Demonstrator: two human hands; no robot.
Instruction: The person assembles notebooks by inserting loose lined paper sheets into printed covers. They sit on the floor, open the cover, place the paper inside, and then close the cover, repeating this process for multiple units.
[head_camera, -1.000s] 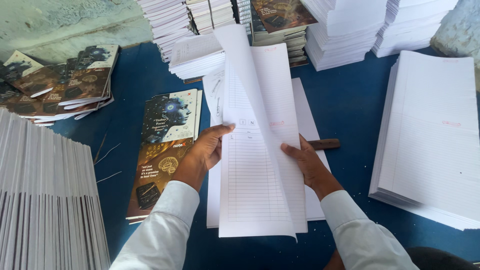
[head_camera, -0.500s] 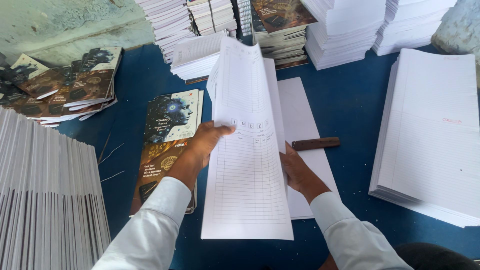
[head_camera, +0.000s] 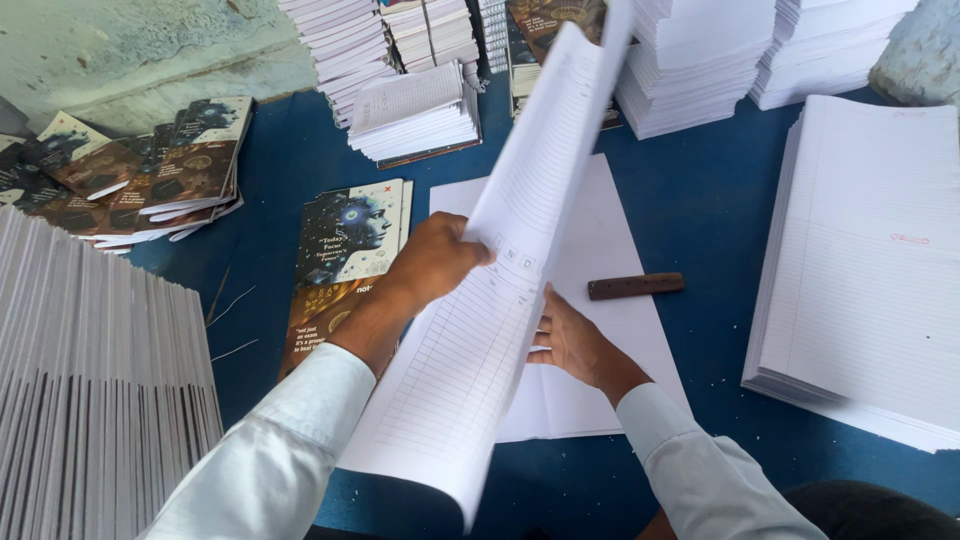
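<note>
Landmark = the flat white sheet (head_camera: 600, 330) on the blue table (head_camera: 720, 200). Left hand (head_camera: 435, 260) pinches a folded bundle of ruled sheets (head_camera: 480, 330) at its left edge, thumb on top, fingers under; right hand (head_camera: 570, 340) lies open-palmed, fingers half hidden behind the bundle, resting on the flat sheet & touching the bundle's right edge; can't tell if it grips anything.

Changed since 1 s ago: then both hands pressed the bundle down on the flat sheet, top leaf curling up; half a sec ago it was already lifted; now it's swung leftward & tilted steeply, far end blurred w/ motion up near the far stacks; more of the flat sheet shows bare. Judging by that, the folding is over & the bundle is leaving the work spot, carried by the left hand.

Wooden creasing block (head_camera: 636, 286) just right of the flat sheet, untouched; printed covers (head_camera: 345, 265) just left of it; tall stack of ruled paper (head_camera: 870, 270) well right; fanned stack of folded sheets (head_camera: 90, 390) far left.
</note>
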